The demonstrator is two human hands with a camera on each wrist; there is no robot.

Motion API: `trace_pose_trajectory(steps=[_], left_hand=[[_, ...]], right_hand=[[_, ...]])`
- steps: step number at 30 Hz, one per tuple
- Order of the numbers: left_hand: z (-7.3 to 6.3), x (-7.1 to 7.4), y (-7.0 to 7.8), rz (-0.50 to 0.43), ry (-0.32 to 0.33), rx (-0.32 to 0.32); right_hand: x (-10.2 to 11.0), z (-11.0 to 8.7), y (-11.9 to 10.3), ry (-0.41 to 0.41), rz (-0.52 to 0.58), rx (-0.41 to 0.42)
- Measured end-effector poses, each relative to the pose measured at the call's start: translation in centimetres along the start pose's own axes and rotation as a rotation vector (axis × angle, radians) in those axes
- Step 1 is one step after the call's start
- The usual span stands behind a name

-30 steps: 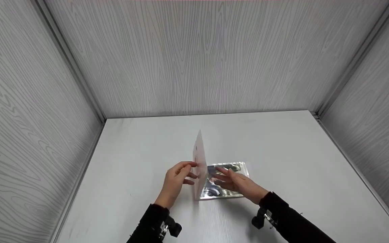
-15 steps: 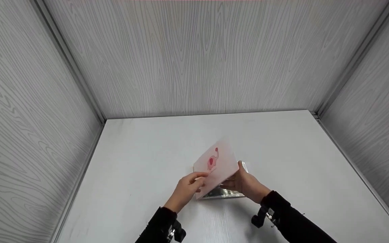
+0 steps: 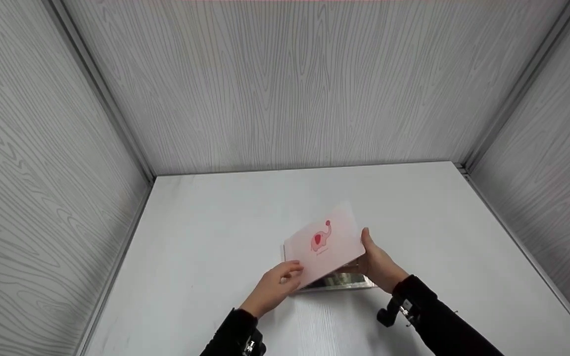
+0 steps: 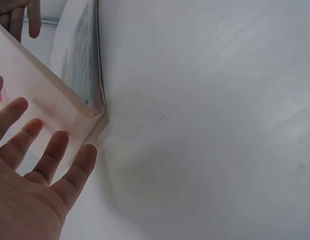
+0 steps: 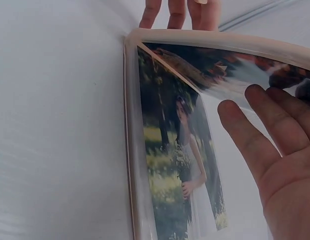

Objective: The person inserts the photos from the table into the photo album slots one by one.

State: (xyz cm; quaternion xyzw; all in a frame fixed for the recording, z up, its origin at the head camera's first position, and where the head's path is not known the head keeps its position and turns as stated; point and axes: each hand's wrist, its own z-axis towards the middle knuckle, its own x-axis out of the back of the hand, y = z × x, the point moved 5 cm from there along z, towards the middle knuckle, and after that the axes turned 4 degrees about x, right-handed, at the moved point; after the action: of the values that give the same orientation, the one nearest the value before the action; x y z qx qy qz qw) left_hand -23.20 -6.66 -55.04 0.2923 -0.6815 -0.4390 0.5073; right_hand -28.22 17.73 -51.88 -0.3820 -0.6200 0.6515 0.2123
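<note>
A photo album (image 3: 334, 284) lies on the table with its pink front cover (image 3: 337, 242), printed with a red elephant, raised at a slant. My left hand (image 3: 272, 289) rests its fingertips on the cover's outer face near the spine; its fingers (image 4: 55, 150) look relaxed in the left wrist view. On the other side, my right hand (image 3: 384, 267) has its fingers under the cover and its thumb up at the edge. Nearly straight fingers (image 5: 255, 135) lie against the cover's inner side. Below, a photo (image 5: 180, 150) of a person with flowers shows in a clear sleeve.
The white table (image 3: 206, 222) surrounds the album. Wood-grain panels stand at the back (image 3: 290, 89), the left (image 3: 42, 173) and the right (image 3: 547, 148). Black sleeves with small wrist cameras cover both forearms.
The cover has swung from upright over to the right, bringing its elephant print into view. My right hand has gone under it and moved slightly right; my left hand has followed the cover rightward.
</note>
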Motion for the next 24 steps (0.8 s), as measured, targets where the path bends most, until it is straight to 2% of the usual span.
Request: trace_pose_trajectory(steps=[3,12,19,24], left_hand=[[0.0,-0.1,-0.2,0.016,-0.011,0.002],[-0.1,-0.6,-0.4,0.214,-0.011,-0.016],[-0.2,-1.1,-0.3,0.454,-0.002,-0.013],[-0.3,-1.6,-0.1,0.578,0.001,-0.01]], right_hand=[[0.5,-0.1,0.0,0.021,-0.024,-0.012],[2.3,-0.4,0.2,0.089,-0.084,-0.042],[4.1,-0.9,0.3,0.195,-0.16,-0.066],[5.5,-1.4,1.0,0.28,-0.23,-0.097]])
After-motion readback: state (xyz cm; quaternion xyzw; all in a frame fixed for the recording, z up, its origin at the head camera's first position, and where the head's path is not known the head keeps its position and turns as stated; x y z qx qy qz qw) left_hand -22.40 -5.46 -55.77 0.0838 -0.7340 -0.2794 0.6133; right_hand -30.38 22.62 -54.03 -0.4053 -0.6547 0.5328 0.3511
